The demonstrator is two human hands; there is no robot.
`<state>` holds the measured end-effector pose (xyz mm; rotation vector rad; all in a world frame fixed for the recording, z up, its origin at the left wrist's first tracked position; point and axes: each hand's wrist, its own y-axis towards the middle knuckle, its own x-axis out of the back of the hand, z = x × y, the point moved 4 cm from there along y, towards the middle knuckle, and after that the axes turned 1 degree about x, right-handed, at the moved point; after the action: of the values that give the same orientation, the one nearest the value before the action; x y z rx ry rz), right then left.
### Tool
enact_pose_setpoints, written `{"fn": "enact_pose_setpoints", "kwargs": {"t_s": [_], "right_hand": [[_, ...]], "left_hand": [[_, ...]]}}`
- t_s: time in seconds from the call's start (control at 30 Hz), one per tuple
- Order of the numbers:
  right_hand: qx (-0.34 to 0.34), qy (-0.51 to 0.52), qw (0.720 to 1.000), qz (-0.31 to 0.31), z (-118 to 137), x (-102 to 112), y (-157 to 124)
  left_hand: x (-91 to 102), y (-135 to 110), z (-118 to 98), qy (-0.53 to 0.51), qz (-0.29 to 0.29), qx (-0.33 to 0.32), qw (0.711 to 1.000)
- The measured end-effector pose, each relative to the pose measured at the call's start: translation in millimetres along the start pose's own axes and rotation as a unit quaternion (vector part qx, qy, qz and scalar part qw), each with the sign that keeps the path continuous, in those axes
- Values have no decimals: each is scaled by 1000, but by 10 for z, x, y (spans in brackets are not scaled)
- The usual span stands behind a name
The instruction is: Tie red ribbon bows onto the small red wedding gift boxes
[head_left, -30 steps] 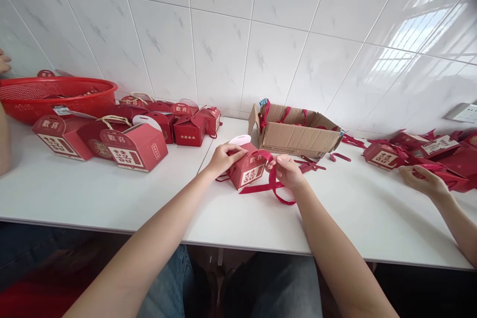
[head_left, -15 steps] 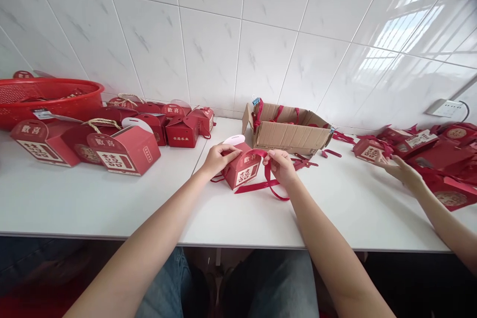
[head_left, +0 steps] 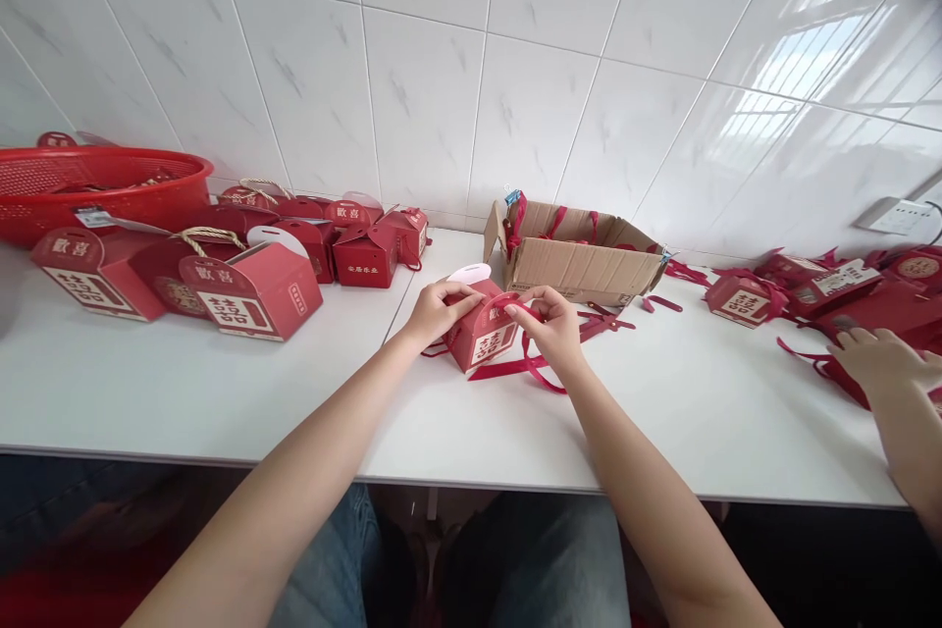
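A small red gift box (head_left: pixel 486 345) with pale characters on its front stands on the table before me. My left hand (head_left: pixel 440 312) pinches its upper left edge, fingers closed by the raised flap. At the right of the front flap, my right hand (head_left: pixel 550 322) is closed on a red ribbon (head_left: pixel 526 368). The ribbon hangs below that hand, and its tail lies on the tabletop along the box's base. What lies exactly between my fingertips is partly hidden.
Behind the box stands a cardboard carton (head_left: pixel 585 267) holding red ribbons. Several gift boxes (head_left: pixel 250 289) and a red plastic basket (head_left: pixel 110 186) occupy the left. At right, a co-worker's hand (head_left: pixel 887 363) is among more red boxes (head_left: pixel 740 299) on the white table (head_left: pixel 684 412).
My right hand has shifted slightly left, closer to the box's front flap, its fingers now over the ribbon there. The co-worker's hand moved right, and a box there shifted.
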<state>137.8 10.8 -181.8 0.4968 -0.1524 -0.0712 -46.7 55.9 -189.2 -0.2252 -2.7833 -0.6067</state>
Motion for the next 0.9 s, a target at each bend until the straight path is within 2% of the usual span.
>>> {"fn": "enact_pose_setpoints", "kwargs": {"t_s": [0.1, 0.27, 0.5, 0.57, 0.73, 0.9], "right_hand": [[42, -76, 996, -14, 40, -23, -26], [63, -84, 994, -18, 71, -55, -52], [168, -149, 969, -103, 144, -42, -71], [177, -144, 970, -86, 139, -58, -68], [94, 4, 995, -7, 80, -84, -58], [-10, 109, 989, 96, 38, -70, -37]], "left_hand": [[5, 7, 35, 1, 0, -4, 1000], [8, -7, 20, 7, 5, -11, 1000], [-45, -25, -8, -24, 23, 2, 999], [-66, -25, -14, -30, 32, -3, 999], [-91, -32, -28, -32, 43, -12, 998], [-102, -56, -60, -28, 54, -14, 998]]}}
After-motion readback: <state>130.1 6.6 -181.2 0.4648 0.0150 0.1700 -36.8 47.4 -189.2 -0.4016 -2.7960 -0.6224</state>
